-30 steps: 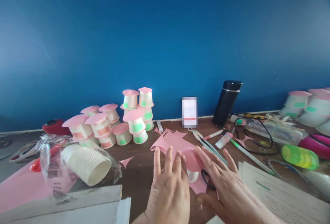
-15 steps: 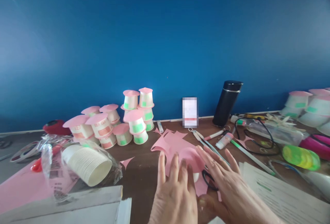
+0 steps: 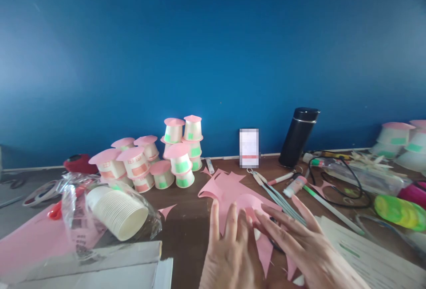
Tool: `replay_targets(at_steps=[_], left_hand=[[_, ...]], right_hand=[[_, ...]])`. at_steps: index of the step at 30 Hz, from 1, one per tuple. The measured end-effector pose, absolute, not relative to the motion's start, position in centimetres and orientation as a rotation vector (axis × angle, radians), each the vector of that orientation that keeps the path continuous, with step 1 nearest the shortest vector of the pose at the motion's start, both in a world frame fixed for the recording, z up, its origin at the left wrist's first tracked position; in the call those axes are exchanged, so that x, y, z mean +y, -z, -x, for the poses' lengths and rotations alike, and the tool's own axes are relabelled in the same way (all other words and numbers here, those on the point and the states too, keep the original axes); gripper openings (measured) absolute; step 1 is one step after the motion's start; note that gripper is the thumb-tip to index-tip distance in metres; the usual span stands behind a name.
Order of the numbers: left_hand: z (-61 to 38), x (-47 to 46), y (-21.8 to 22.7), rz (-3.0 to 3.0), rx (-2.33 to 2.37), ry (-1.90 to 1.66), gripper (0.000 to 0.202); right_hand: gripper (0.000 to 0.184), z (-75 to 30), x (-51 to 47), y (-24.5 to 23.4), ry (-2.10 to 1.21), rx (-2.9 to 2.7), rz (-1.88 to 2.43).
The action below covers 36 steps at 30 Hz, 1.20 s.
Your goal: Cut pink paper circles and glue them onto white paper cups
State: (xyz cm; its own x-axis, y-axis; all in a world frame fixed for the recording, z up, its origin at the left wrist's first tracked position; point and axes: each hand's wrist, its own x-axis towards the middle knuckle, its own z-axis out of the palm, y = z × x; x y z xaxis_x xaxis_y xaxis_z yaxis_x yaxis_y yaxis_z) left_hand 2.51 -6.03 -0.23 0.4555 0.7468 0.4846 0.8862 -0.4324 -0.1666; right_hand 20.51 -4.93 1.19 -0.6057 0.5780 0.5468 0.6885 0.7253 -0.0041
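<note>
My left hand (image 3: 229, 251) and my right hand (image 3: 301, 247) lie low in the head view with fingers stretched out. Their fingertips meet on a pink paper disc (image 3: 248, 201). The disc sits on a small white paper cup (image 3: 257, 234) that my fingers mostly hide. Neither hand grips anything; both press flat on the disc. Pink paper offcuts (image 3: 219, 184) lie on the brown table (image 3: 186, 227) just beyond my fingers, and more pink scraps (image 3: 266, 253) lie between my hands.
Finished cups with pink roofs (image 3: 173, 156) are piled at the back left, and more cups (image 3: 399, 140) stand far right. A bagged stack of white cups (image 3: 116, 213) lies at the left. Behind my right hand are a black flask (image 3: 298, 137), glue stick (image 3: 294, 186), cables (image 3: 336, 182) and printed sheets (image 3: 366, 253).
Both hands have drawn closer together over the disc, and their fingertips now overlap on it. The white cup shows less. The view has shifted slightly.
</note>
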Motion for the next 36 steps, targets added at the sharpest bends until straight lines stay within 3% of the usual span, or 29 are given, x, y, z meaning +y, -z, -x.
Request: replay_targets(at_steps=[12,19,30,36], left_hand=[[-2.4,-6.2,0.3,2.28,-1.301,0.473,0.045],[-2.3,-6.2,0.2,2.328,-1.305,0.522,0.045],[-2.6,-6.3,0.2,2.312,-1.35,0.516,0.047],[-2.6,-6.1,0.3,2.336,-1.33,0.516,0.049]], right_hand=[[0.072,-20.6,-5.0,-1.9,0.356,-2.404,0.988],[0.087,-21.5,-4.4,-1.8,0.465,-2.513,1.03],[0.078,-21.5,-4.5,-1.7,0.496,-2.478,1.037],[0.082,-21.4,-4.5,-1.4,0.471,-2.501,1.079]])
